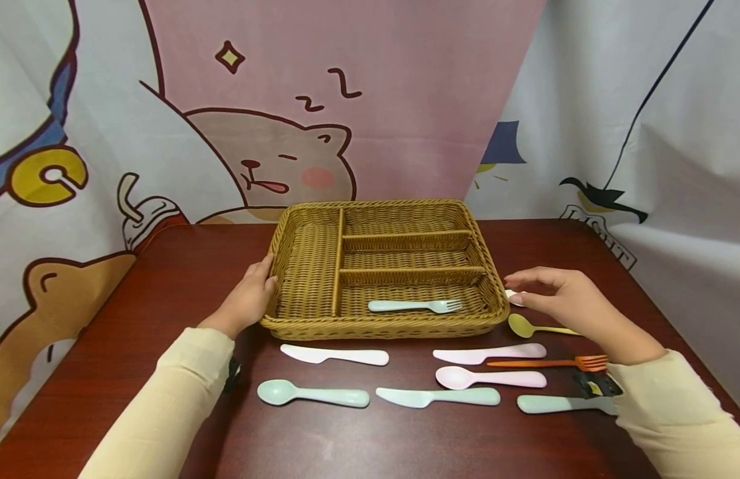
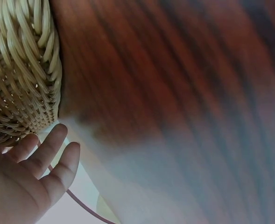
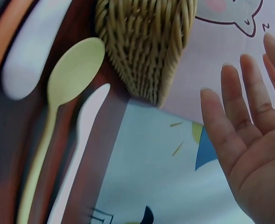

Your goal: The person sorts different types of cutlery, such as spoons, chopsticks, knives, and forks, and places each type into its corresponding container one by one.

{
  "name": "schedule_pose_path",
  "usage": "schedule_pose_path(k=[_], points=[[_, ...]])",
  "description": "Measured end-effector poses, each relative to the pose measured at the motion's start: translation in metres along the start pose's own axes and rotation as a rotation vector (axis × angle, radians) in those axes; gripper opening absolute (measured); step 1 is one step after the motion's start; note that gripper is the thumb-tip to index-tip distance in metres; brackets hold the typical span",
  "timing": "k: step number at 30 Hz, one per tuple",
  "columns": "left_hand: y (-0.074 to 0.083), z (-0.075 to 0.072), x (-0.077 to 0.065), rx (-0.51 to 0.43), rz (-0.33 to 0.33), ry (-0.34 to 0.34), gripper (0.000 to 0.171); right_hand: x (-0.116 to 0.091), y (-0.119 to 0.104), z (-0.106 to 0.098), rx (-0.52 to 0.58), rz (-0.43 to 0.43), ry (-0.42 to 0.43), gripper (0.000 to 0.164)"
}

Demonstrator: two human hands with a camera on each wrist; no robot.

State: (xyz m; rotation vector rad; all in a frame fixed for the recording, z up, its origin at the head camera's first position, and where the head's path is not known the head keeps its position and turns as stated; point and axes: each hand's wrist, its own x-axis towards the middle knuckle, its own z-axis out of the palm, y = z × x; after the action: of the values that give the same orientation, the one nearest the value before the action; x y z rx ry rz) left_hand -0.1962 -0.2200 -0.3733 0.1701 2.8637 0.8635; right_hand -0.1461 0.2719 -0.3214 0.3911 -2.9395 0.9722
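Note:
My left hand point(image 1: 248, 299) rests against the left side of a divided wicker basket point(image 1: 384, 327), its fingers fairly straight along the outer wall. In the left wrist view the fingers point(image 2: 62, 170) lie beside the weave. At the basket's right side my right hand point(image 1: 564, 296) hovers with loosely bent fingers and nothing held; the right wrist view shows them spread. Beneath it are a yellow spoon point(image 3: 76, 70) and a white knife point(image 3: 83, 128), the knife mostly hidden in the head view. A pale blue fork point(image 1: 405, 306) lies in the basket's front compartment.
In front of the basket lie a white knife point(image 1: 334, 354), a pale green spoon point(image 1: 312, 394), a pale green knife point(image 1: 438, 397), a pink knife point(image 1: 489, 353), a pink spoon point(image 1: 492, 378), an orange fork point(image 1: 549, 363) and another pale green utensil point(image 1: 555, 403). A printed curtain point(image 1: 417, 86) hangs behind.

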Motion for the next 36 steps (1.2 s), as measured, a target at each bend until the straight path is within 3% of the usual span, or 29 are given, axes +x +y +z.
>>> schedule_pose_path(k=[14,25,32,36], points=[[-0.003,0.0,-0.001,0.003,-0.013,-0.011,0.058,-0.021,0.036,-0.005,-0.058,0.005,-0.029,0.03],[-0.002,0.002,0.001,0.003,-0.003,0.0,0.058,-0.032,0.059,0.002,-0.099,0.028,-0.127,0.026],[0.0,0.0,0.001,0.005,-0.008,-0.001,0.058,-0.04,0.076,0.006,-0.08,-0.064,-0.132,0.016],[0.0,0.0,0.0,0.011,-0.003,0.004,0.057,-0.043,0.078,0.006,-0.091,-0.023,-0.186,0.017]])
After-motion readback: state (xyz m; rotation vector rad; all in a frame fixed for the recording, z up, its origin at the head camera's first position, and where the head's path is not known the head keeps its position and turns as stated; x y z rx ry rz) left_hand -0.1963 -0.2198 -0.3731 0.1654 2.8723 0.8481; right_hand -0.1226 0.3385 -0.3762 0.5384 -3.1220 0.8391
